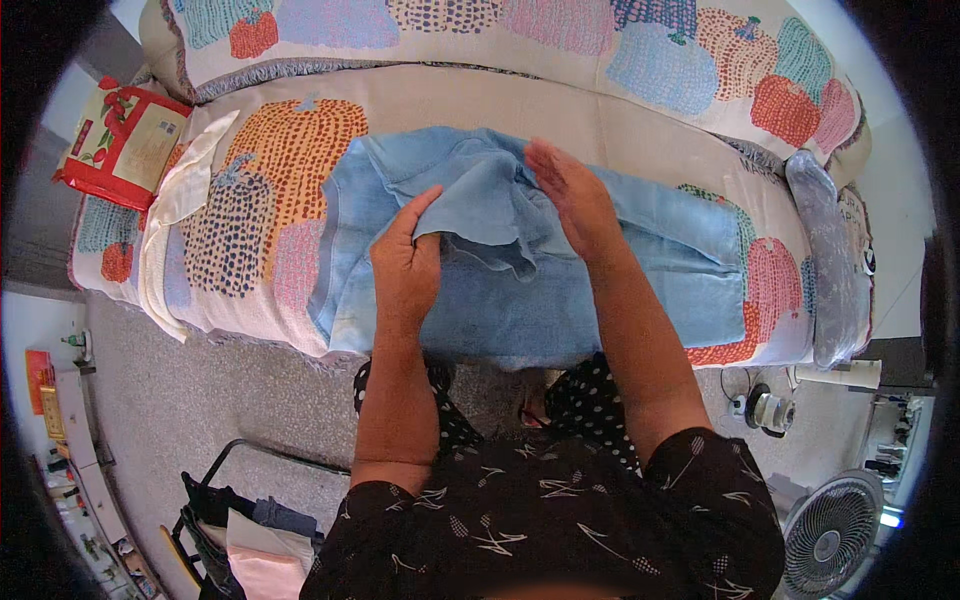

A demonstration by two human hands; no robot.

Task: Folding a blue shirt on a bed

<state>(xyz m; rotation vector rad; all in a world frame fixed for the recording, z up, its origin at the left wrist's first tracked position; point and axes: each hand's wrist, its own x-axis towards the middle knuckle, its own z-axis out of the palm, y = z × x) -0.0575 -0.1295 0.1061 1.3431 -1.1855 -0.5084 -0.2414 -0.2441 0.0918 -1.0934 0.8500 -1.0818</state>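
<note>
1. A light-blue denim garment point(560, 315) lies on the cream, pumpkin-patterned woven sofa cover point(430, 98), beneath the left hand point(406, 258) and right hand point(583, 205).
2. Left pinches a raised fold; right is flat, its contact unclear.
3. A red-and-cream package point(128, 145) and cream cloth strip point(178, 215) lie left, a grey cushion point(828, 265) right.

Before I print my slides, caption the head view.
Left hand holds a blue garment on a patterned sofa; right hand is open.
</note>
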